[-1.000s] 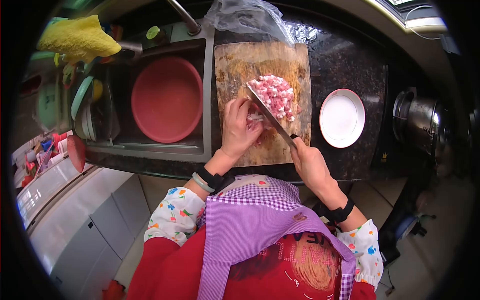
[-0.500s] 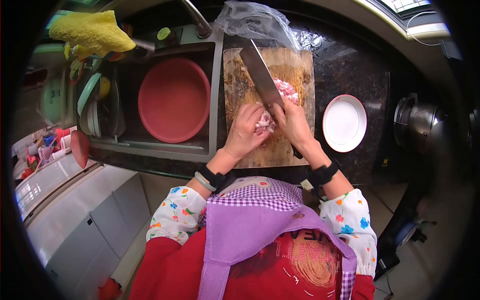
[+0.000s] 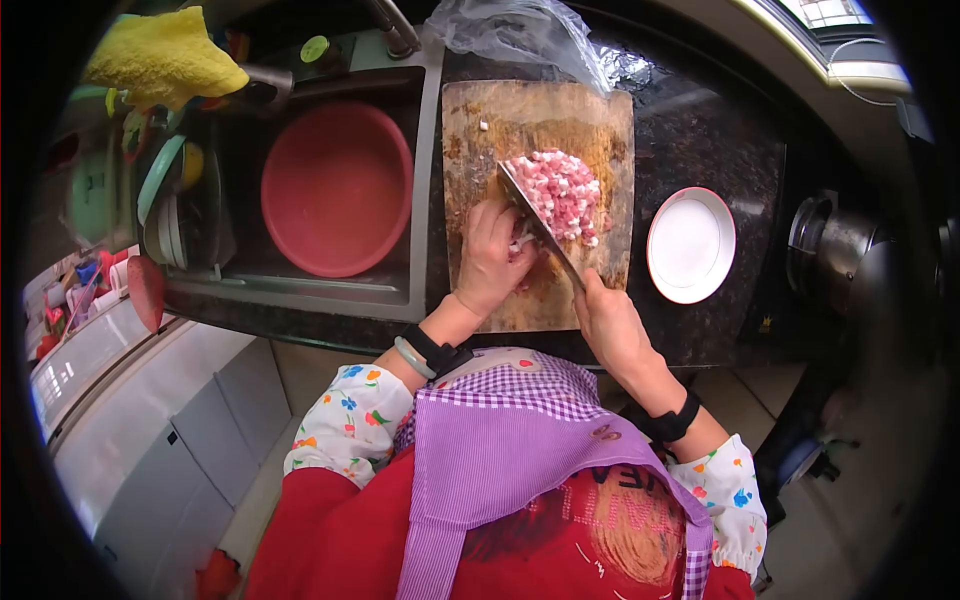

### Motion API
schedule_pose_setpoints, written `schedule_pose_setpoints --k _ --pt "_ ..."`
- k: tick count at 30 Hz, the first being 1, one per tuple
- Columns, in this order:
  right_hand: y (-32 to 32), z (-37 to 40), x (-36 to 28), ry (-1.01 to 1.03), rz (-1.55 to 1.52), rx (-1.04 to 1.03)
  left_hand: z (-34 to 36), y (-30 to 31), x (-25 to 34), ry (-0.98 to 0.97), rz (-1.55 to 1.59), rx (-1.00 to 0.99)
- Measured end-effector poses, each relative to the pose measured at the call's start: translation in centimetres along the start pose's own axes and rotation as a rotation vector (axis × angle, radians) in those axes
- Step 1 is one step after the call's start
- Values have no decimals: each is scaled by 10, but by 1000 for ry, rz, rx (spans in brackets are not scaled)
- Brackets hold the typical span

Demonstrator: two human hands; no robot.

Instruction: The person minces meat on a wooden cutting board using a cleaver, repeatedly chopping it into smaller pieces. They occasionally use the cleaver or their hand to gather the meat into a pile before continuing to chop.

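Note:
A cleaver (image 3: pixel 541 226) stands on edge over the wooden cutting board (image 3: pixel 480 105), slanting from upper left to lower right. My right hand (image 3: pixel 612 325) is closed round its handle near the board's lower right. Beside the blade's left face, my left hand (image 3: pixel 490 255) curls its fingers over some meat (image 3: pixel 519 240), most of which is hidden under them. A pile of diced pink and white meat (image 3: pixel 563 190) lies to the right of the blade. One small pale piece (image 3: pixel 484 125) rests alone at the board's upper left.
Right of the board is a white plate (image 3: pixel 691 245) with a red rim. The sink at left holds a red basin (image 3: pixel 338 190). A clear plastic bag (image 3: pixel 520 35) lies behind the board; a metal pot (image 3: pixel 850 250) stands at far right. A yellow cloth (image 3: pixel 165 60) hangs upper left.
The cleaver has swung down from above the board, and my right hand has moved lower, away from my left hand. The diced pile shows fully now. The view has shifted slightly.

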State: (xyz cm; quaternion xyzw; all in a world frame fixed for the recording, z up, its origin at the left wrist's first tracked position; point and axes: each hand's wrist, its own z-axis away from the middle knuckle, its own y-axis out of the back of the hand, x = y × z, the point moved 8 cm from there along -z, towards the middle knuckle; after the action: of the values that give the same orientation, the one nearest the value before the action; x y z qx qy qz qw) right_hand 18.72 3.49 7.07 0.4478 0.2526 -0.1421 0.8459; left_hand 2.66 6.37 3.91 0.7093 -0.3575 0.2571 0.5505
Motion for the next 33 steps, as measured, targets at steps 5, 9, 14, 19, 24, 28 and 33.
schedule_pose_setpoints --k 5,9,14,19,24,28,33 --pt "-8 -93 -43 163 -80 225 2 0 0 -26 -6 -62" --pt "12 -97 -24 205 -269 299 -4 5 3 -43 86 -172" --pt "27 -61 17 -5 -497 164 -22 31 -9 -21 186 -119" --pt "18 -32 38 -227 -845 -77 -83 33 -46 42 155 14" --pt "4 -23 37 -101 -897 -64 -110 18 -53 -148 -154 -139" --pt "0 -19 36 -148 -1055 -47 -80 16 -47 11 11 -243" --pt "32 7 -3 94 -293 200 -20 20 7 -4 4 -93"
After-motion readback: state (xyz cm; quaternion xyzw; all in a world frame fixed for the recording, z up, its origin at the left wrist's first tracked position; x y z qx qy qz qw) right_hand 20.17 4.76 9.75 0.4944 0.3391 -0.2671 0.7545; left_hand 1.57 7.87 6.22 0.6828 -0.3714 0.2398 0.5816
